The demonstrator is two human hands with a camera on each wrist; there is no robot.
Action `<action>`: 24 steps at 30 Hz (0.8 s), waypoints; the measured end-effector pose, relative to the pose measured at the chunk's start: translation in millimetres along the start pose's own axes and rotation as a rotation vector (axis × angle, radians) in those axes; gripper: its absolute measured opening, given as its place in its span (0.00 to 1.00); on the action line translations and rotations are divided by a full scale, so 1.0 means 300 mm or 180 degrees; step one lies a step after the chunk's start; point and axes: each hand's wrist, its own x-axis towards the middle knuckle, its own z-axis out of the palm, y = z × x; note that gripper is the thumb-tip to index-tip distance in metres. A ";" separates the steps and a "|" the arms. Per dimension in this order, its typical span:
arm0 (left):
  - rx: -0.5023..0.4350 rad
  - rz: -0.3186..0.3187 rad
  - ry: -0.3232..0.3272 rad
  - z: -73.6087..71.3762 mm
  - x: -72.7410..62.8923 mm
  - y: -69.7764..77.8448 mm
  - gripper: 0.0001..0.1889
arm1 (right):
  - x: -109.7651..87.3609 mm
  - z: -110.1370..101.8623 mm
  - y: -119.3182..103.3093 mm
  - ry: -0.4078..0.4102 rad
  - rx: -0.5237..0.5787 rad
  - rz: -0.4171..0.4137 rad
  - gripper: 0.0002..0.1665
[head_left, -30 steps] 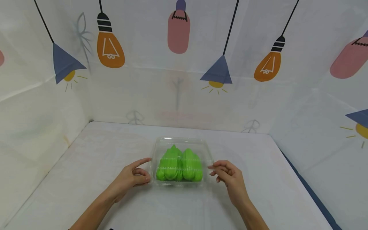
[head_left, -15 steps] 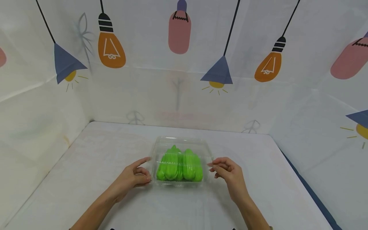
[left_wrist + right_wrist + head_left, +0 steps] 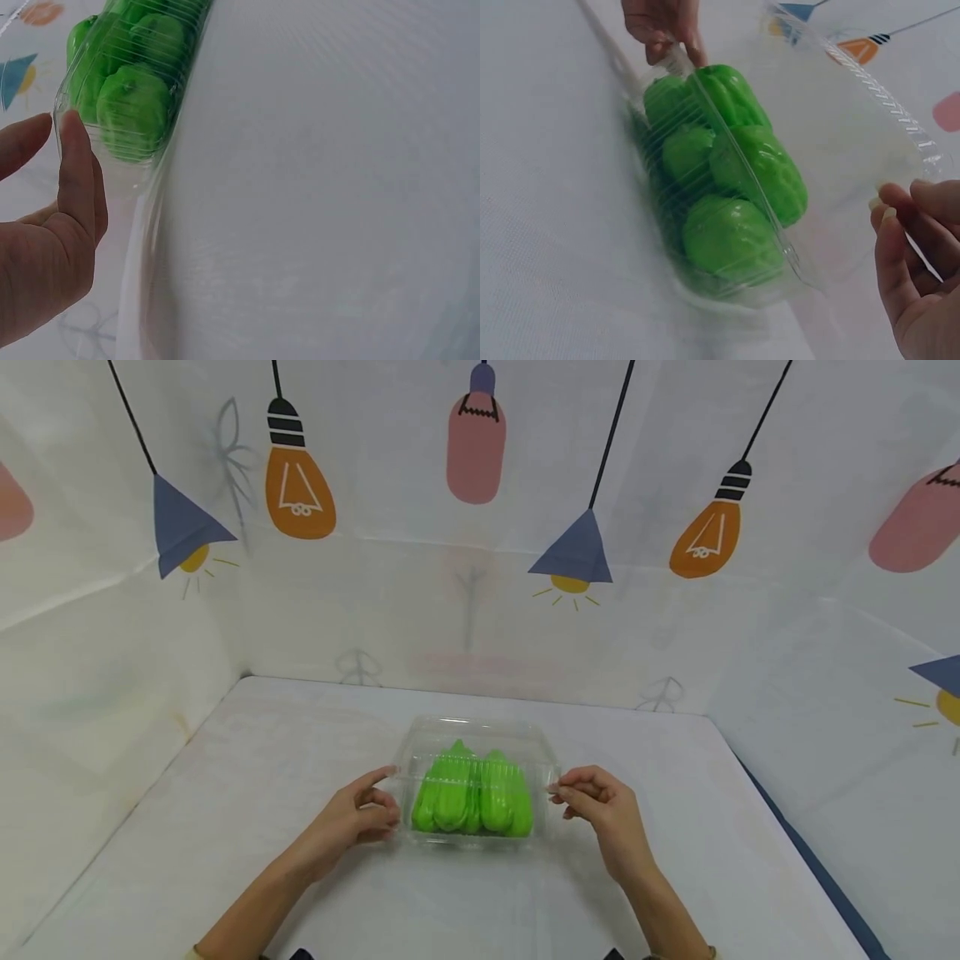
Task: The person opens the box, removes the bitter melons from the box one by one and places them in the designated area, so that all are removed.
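Note:
A clear plastic clamshell box [image 3: 480, 843] stands mid-table with several bright green bell peppers [image 3: 731, 236] inside. Its transparent lid [image 3: 862, 135] is swung up away from the base, as the right wrist view shows. On the left, my left hand [image 3: 341, 827] has its thumb and fingertips at the box's side edge; the left wrist view shows the clear rim [image 3: 60, 97] between two fingers. At the opposite side, my right hand [image 3: 603, 810] pinches at the lid's front corner, with thumb and fingertips close together. The peppers sit behind clear ribbed walls.
A white cloth-covered table [image 3: 300, 718] lies under the box. White fabric walls [image 3: 487, 577] printed with lamps and bulbs close in the back and sides. A dark blue strip [image 3: 810, 860] runs along the table's right edge.
Both hands have risen slightly at the sides of the box, the left thumb moving up along its edge. The head view has shifted a little. The peppers stay in the box.

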 end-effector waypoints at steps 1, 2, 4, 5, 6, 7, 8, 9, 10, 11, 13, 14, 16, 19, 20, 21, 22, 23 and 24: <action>0.0007 -0.0005 0.0001 -0.003 0.004 0.000 0.41 | 0.001 0.000 -0.001 -0.0006 0.0001 -0.0011 0.13; 0.0017 -0.0011 0.0008 -0.005 0.008 0.001 0.41 | 0.002 0.001 -0.002 -0.0012 0.0011 -0.0024 0.13; 0.0043 -0.0014 0.0015 -0.008 0.017 0.005 0.40 | 0.004 0.000 -0.004 -0.0015 0.0002 -0.0072 0.13; 0.0048 -0.0016 0.0031 -0.007 0.022 0.007 0.40 | 0.006 0.000 -0.005 -0.0006 -0.0006 -0.0093 0.13; 0.0045 -0.0014 0.0042 -0.006 0.027 0.008 0.40 | 0.006 -0.001 -0.007 0.0010 0.0002 -0.0109 0.13; 0.0052 -0.0011 0.0055 -0.005 0.032 0.010 0.40 | 0.007 -0.002 -0.009 0.0027 -0.0006 -0.0128 0.13; 0.0062 -0.0004 0.0058 -0.004 0.036 0.011 0.40 | 0.007 -0.003 -0.011 0.0047 -0.0012 -0.0141 0.12; 0.0070 0.0004 0.0057 -0.003 0.040 0.011 0.40 | 0.008 -0.004 -0.013 0.0064 -0.0028 -0.0149 0.12; 0.0069 0.0012 0.0060 -0.001 0.043 0.011 0.40 | 0.008 -0.005 -0.016 0.0075 -0.0042 -0.0160 0.12; 0.0063 0.0007 0.0069 0.001 0.046 0.010 0.40 | 0.009 -0.005 -0.019 0.0086 -0.0036 -0.0157 0.12; 0.0073 -0.0001 0.0058 0.002 0.047 0.008 0.41 | 0.011 -0.007 -0.026 0.0087 -0.0034 -0.0176 0.12; 0.0075 -0.0005 0.0047 0.002 0.047 0.006 0.42 | 0.012 -0.007 -0.029 0.0083 -0.0034 -0.0192 0.12; 0.0063 -0.0014 0.0035 0.003 0.045 0.004 0.42 | 0.016 -0.010 -0.035 0.0070 -0.0026 -0.0239 0.12; 0.0060 -0.0016 -0.0002 0.003 0.041 0.001 0.42 | 0.024 -0.016 -0.043 0.0033 -0.0059 -0.0345 0.13; 0.0060 -0.0011 -0.0026 0.003 0.040 0.001 0.42 | 0.027 -0.018 -0.046 0.0021 -0.0075 -0.0393 0.13; 0.0051 -0.0006 -0.0045 0.004 0.038 0.001 0.42 | 0.030 -0.020 -0.049 0.0016 -0.0074 -0.0432 0.13; 0.0049 0.0008 -0.0074 0.005 0.038 0.002 0.42 | 0.032 -0.022 -0.053 0.0016 -0.0082 -0.0473 0.13; 0.0039 0.0013 -0.0092 0.006 0.038 0.003 0.42 | 0.035 -0.024 -0.057 0.0020 -0.0087 -0.0513 0.13; 0.0034 0.0023 -0.0120 0.007 0.038 0.004 0.42 | 0.037 -0.025 -0.062 0.0028 -0.0089 -0.0554 0.13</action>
